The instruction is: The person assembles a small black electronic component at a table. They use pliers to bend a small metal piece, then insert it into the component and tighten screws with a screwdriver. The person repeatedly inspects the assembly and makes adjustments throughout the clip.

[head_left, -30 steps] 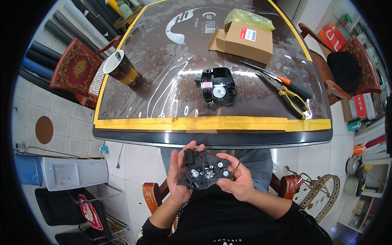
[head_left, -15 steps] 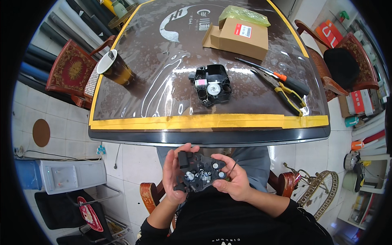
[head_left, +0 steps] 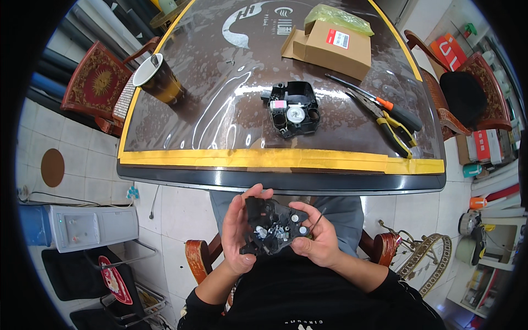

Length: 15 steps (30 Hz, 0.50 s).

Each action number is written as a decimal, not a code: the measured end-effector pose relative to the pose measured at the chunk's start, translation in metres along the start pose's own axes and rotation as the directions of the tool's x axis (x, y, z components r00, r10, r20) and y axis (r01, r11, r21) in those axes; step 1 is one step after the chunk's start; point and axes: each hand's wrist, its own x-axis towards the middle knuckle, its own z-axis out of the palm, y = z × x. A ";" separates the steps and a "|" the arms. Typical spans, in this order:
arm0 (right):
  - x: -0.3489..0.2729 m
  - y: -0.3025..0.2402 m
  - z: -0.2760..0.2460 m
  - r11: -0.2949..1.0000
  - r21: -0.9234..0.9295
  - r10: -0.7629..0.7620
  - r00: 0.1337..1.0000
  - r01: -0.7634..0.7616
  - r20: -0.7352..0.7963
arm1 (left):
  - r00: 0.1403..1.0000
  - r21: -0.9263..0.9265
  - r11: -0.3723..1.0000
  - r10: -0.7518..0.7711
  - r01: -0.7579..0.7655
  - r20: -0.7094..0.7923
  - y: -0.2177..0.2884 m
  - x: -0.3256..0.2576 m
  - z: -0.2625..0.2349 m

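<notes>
Between my hands, over my lap, is a black plastic mechanism part (head_left: 276, 226) with metal pins and small white round pieces on its upper face. My left hand (head_left: 238, 228) cups its left side, fingers along the far edge. My right hand (head_left: 318, 236) grips the right side between thumb and fingers; a thin dark rod (head_left: 318, 219) sticks up beside these fingers. On the table ahead lies a matching black housing (head_left: 294, 113) with a white round gear and a pink label.
Right of the housing lie a screwdriver (head_left: 404, 114) and yellow-black pliers (head_left: 397, 137). Behind them stands an open cardboard box (head_left: 340, 49) with a yellow-green plastic bag (head_left: 341, 19). A paper cup (head_left: 159, 82) stands at the left. Yellow tape (head_left: 247, 159) runs along the table's near edge.
The view has shifted slightly, so the table things appear a little up and to the right. Both hands keep hold of the black part, with little change in its pose.
</notes>
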 end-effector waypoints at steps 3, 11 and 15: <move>0.001 0.001 0.000 1.000 0.009 -0.021 1.000 0.020 0.008 | 1.000 -0.004 1.000 -0.012 0.012 -0.021 0.001 0.000 0.002; 0.001 -0.001 0.001 0.999 -0.050 -0.006 1.000 0.006 -0.010 | 0.999 -0.028 0.999 -0.030 0.030 -0.021 0.004 0.001 -0.003; 0.002 0.001 0.000 0.999 -0.039 -0.017 1.000 0.017 -0.011 | 0.999 -0.017 0.999 -0.037 0.037 -0.031 0.003 0.002 -0.002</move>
